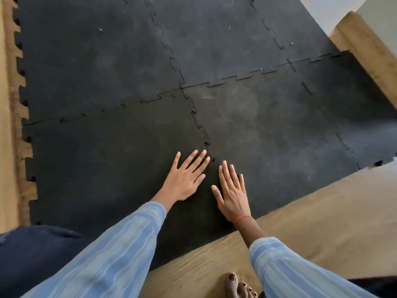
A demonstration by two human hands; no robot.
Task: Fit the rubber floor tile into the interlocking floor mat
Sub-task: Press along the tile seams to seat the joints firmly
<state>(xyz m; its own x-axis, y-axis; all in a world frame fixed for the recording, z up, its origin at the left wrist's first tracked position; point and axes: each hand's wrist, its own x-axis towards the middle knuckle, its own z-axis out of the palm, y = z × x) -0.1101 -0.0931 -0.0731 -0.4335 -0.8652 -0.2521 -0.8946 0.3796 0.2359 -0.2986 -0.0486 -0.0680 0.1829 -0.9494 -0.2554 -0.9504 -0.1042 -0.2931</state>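
Bare foot [238, 286] at bottom edge, standing on wood floor [311, 211]. Dark blue cloth [32, 254] at bottom left, overlapping the mat's near corner.

Both arms in blue striped sleeves [107, 254] reach forward. Left hand [185, 178] flat, palm down, fingers spread, on the near-left rubber tile [107, 158]. Right hand [233, 193] also flat and open, palm down, thin orange band [241, 218] on the wrist. Neither hand grips anything. Hands are just beside each other, either side of the jigsaw seam [200, 130] that runs up from between them. Right hand sits on the neighbouring tile [279, 125]; the seam under the hands is hard to make out.

The near-left tile lies in the near-left corner of the black floor mat [214, 44]. Its right and far teeth meet the adjoining tiles; a few small gaps show along the far seam [96, 112]. Its left edge teeth are free against the wood.

Further out: more tiles locked together, a few white specks on them. White wall [322, 9] with wood trim [365, 46] at top right.
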